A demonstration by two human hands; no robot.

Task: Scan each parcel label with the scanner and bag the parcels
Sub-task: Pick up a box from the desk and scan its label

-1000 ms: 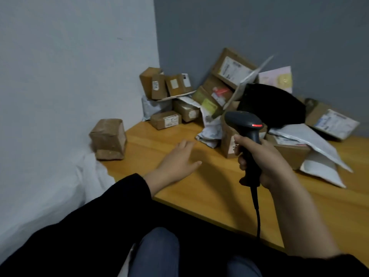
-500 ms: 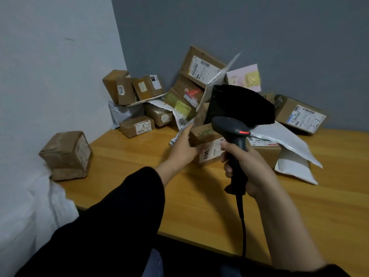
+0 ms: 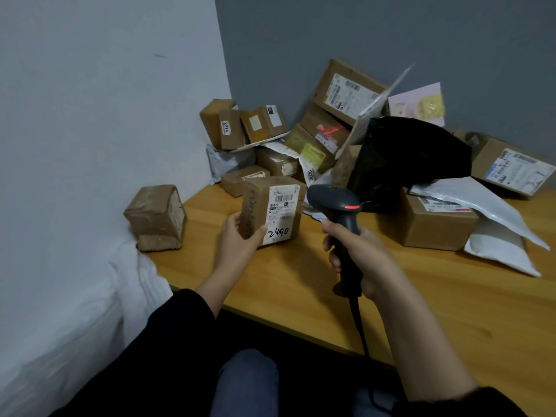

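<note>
Scanning is the step in hand. A taped brown parcel (image 3: 156, 216) sits at the wooden table's (image 3: 451, 311) left edge, above white sacking (image 3: 135, 284). The left hand (image 3: 237, 240) clasps a small cardboard box (image 3: 270, 212), thumb across its label marked 2490. Just to its right is the scanner (image 3: 337, 206), the right hand's (image 3: 361, 257) fingers wrapped round the grip. The next move likely needs the beam squared on the barcode. The parcel heap (image 3: 328, 136) crowds the back corner, and bare tabletop lies on the near right.
</note>
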